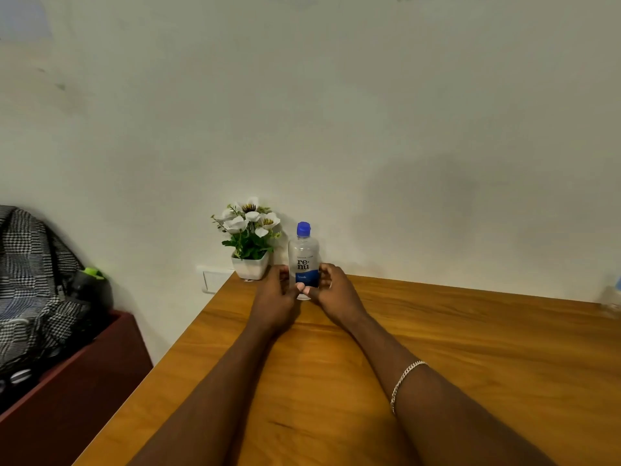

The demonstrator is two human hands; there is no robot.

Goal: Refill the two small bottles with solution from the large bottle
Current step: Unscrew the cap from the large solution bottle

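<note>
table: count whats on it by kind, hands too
large bottle: 1
flower pot: 1
hands: 2, left hand and right hand, both gripping the large bottle
blurred clear thing at the right edge: 1, kind unclear
total: 5

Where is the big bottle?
The big bottle stands at the far edge of the table by the wall, right of the flower pot, gripped low by the left hand and right hand.
</note>
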